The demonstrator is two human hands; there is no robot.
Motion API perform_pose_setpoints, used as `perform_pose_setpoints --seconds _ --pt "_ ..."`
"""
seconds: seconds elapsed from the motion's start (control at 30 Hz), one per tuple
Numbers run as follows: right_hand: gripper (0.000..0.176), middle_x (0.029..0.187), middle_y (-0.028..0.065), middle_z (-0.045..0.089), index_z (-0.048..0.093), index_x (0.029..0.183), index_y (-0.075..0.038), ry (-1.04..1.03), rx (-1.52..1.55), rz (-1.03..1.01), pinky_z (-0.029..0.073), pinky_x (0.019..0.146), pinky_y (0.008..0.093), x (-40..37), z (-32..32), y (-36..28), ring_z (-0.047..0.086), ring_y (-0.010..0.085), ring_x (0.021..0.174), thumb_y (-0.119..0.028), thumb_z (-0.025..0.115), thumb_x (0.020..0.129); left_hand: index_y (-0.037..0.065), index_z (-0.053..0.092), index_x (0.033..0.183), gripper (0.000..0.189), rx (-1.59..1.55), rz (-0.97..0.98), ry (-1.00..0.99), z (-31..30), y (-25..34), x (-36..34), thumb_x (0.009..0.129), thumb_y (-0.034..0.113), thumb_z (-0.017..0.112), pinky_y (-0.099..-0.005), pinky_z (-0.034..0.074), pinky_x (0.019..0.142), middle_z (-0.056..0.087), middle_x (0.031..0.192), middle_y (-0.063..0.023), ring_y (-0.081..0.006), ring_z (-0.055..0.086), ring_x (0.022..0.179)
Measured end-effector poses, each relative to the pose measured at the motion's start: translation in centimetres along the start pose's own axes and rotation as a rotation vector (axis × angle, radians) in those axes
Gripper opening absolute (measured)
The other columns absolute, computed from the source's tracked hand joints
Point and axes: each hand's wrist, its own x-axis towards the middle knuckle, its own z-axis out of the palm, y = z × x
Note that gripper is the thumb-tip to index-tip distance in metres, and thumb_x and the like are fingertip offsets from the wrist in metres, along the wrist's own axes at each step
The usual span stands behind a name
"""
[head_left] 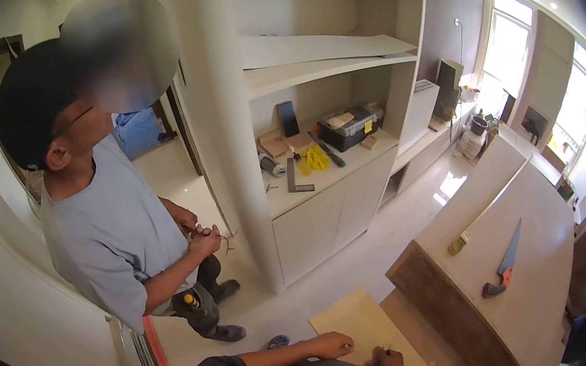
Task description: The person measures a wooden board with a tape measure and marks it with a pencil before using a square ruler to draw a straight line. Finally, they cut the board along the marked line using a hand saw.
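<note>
Pale floor (291, 308) and built-in shelves (332, 70) surround a wooden board (360, 313) at the lower middle of the frame, its long axis slanting from upper left to lower right. Over it, and nearer its middle, the right hand (388, 363) pinches a thin piece (386, 349), too small to name; toward its left edge the left hand (331, 346) curls closed, contents hidden. Beyond, a saw (508, 263) lies at right; a co-worker (120, 220) stands at left.
</note>
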Motion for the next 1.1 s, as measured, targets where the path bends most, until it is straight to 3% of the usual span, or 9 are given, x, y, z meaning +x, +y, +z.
perform_pose_setpoints --seconds 0.1,0.2,0.37,0.5,0.7,0.8,0.97,1.07,1.1 --pt "0.031 0.065 0.0187 0.066 0.058 0.074 0.003 0.010 0.117 0.039 0.050 0.042 0.0359 -0.2 0.2 0.3 0.065 0.0245 0.048 -0.022 0.063 0.090 0.005 0.067 0.107 0.035 0.151 -0.105 -0.034 0.7 0.1 0.6 0.093 0.034 0.056 -0.0450 0.050 0.083 0.069 0.099 -0.0218 -0.0367 0.066 0.096" --pt "0.032 0.066 0.0202 0.066 0.055 0.074 0.004 -0.043 0.166 0.047 0.052 0.043 0.0375 0.5 0.0 0.4 0.064 0.0261 0.048 -0.023 0.061 0.091 0.003 0.068 0.104 0.037 0.094 -0.147 -0.056 1.5 0.6 0.9 0.092 0.036 0.056 -0.0458 0.050 0.083 0.069 0.099 -0.0225 -0.0378 0.065 0.096" --pt "0.031 0.065 0.0218 0.065 0.056 0.077 0.006 -0.046 0.246 0.054 0.052 0.044 0.0377 1.1 -0.1 0.8 0.064 0.0261 0.048 -0.022 0.060 0.090 0.001 0.067 0.098 0.036 0.165 -0.112 -0.187 2.6 -0.8 3.3 0.094 0.035 0.055 -0.0460 0.049 0.079 0.068 0.093 -0.0215 -0.0379 0.065 0.089" --pt "0.027 0.058 0.0153 0.060 0.056 0.072 0.005 -0.006 0.224 0.085 0.048 0.044 0.0344 -0.8 0.0 -2.1 0.060 0.0213 0.048 -0.016 0.061 0.088 0.000 0.066 0.092 0.035 0.354 -0.109 -0.327 1.8 -0.1 5.0 0.090 0.034 0.058 -0.0474 0.049 0.077 0.068 0.089 -0.0223 -0.0391 0.065 0.087" --pt "0.029 0.063 0.0197 0.065 0.058 0.074 0.006 0.004 0.148 0.082 0.050 0.044 0.0344 -0.5 -0.1 -1.9 0.062 0.0229 0.048 -0.019 0.061 0.088 0.000 0.067 0.091 0.032 0.330 -0.082 -0.343 2.4 -1.2 6.1 0.089 0.032 0.060 -0.0471 0.049 0.077 0.068 0.090 -0.0222 -0.0392 0.065 0.087" --pt "0.032 0.065 0.0214 0.066 0.056 0.072 0.004 -0.023 0.101 0.057 0.050 0.042 0.0355 -0.3 -0.3 -1.7 0.063 0.0260 0.047 -0.022 0.058 0.092 -0.004 0.068 0.089 0.032 0.266 -0.064 -0.307 2.1 -0.7 5.6 0.085 0.027 0.060 -0.0484 0.050 0.078 0.068 0.090 -0.0262 -0.0411 0.066 0.087" --pt "0.031 0.064 0.0184 0.067 0.061 0.072 0.003 0.002 0.058 0.092 0.046 0.041 0.0328 -2.0 -0.3 -4.1 0.064 0.0212 0.048 -0.024 0.063 0.087 -0.001 0.068 0.089 0.028 0.192 -0.029 -0.242 2.6 -2.6 5.5 0.084 0.026 0.061 -0.0465 0.050 0.077 0.068 0.089 -0.0225 -0.0389 0.066 0.086" --pt "0.031 0.064 0.0185 0.067 0.062 0.073 0.002 -0.007 0.114 0.117 0.046 0.039 0.0336 -1.2 -0.3 -3.2 0.065 0.0229 0.048 -0.026 0.063 0.087 0.001 0.068 0.089 0.027 0.146 -0.021 -0.230 2.8 -3.7 5.5 0.085 0.027 0.062 -0.0448 0.050 0.076 0.069 0.088 -0.0204 -0.0372 0.066 0.085" --pt "0.032 0.064 0.0229 0.066 0.057 0.071 0.005 -0.009 0.137 0.099 0.049 0.040 0.0365 -1.4 -0.3 -3.4 0.063 0.0268 0.046 -0.021 0.061 0.089 0.001 0.068 0.088 0.027 0.134 -0.017 -0.233 2.7 -3.7 5.5 0.085 0.027 0.063 -0.0442 0.050 0.075 0.069 0.088 -0.0198 -0.0366 0.066 0.085"
